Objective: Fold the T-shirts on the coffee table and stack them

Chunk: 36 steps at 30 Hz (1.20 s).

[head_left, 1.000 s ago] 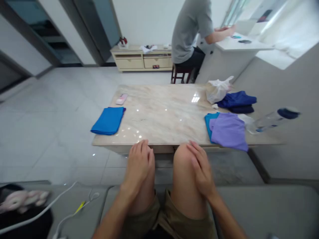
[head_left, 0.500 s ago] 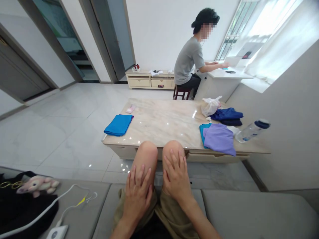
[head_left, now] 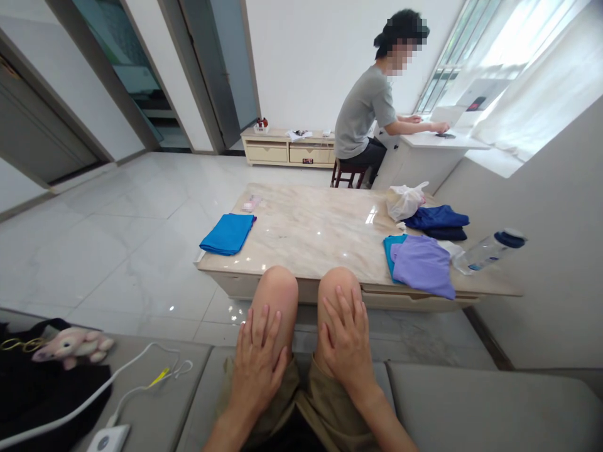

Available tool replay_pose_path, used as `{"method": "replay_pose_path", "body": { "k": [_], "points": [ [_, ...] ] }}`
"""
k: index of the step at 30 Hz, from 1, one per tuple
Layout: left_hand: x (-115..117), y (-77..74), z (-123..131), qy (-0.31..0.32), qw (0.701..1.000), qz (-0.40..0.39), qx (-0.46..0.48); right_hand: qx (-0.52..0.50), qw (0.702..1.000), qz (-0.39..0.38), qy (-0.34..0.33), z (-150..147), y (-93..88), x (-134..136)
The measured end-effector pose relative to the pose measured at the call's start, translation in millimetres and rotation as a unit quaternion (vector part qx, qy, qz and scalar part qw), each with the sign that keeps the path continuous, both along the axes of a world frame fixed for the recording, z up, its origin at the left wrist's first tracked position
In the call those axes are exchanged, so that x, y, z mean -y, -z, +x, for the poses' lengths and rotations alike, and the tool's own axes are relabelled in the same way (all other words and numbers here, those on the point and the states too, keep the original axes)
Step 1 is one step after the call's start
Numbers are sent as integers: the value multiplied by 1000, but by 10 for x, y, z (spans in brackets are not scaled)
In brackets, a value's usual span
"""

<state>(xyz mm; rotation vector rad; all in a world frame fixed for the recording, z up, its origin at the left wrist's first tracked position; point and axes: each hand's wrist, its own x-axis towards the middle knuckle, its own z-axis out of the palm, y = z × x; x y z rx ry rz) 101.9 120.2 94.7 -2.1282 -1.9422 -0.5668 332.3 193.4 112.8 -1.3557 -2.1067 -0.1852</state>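
My left hand (head_left: 259, 358) lies flat on my left thigh, fingers spread, with nothing in it. On my other leg, just above the knee, rests my right hand (head_left: 347, 345), also open and holding nothing. Beyond my knees stands a low marble-topped table (head_left: 311, 232). A folded blue cloth (head_left: 228, 234) sits at its left end, over something purple. Toward the right end, a folded lavender cloth (head_left: 423, 265) overlaps a teal cloth (head_left: 390, 254), its front edge hanging over the table's rim.
Behind the lavender cloth are a dark blue cloth (head_left: 438, 218), a white plastic bag (head_left: 405, 201) and a water bottle (head_left: 492, 251). A person (head_left: 365, 113) sits at a white desk (head_left: 433, 143). On the sofa (head_left: 198, 389) lie a plush toy (head_left: 73, 346) and a white cable (head_left: 101, 383).
My view has shifted slightly, and my knees are a little farther apart. Both hands stay on my legs. The seated person's hand has moved onto a dark object on the desk.
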Motion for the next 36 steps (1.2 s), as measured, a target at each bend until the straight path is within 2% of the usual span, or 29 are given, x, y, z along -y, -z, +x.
{"method": "replay_pose_path", "body": {
  "k": [5,9,12,14,17,19,26,36],
  "points": [
    [50,-4,-34,-3,1000,8,21,-15,1000,8,10,40,-28,-24],
    [46,-186,-99,11,998,16,60,-26,999,15,13,73,-50,-16],
    [-168,-362,-149,14,994,12,108,-27,1000,15,8,83,-49,9],
    [-378,-425,-165,12,991,9,130,-25,1000,12,-1,68,-44,15],
    [-624,-428,-156,-3,988,23,152,-24,1000,9,-17,-1,-39,-3],
    [-669,-404,-136,-4,986,32,162,-20,999,7,-25,-73,-41,-19],
    [-465,-398,-59,27,983,29,180,1,999,5,-34,-281,-67,-14],
    [-540,-396,118,58,984,30,166,-39,998,41,-3,-111,-148,22]
  ]
}}
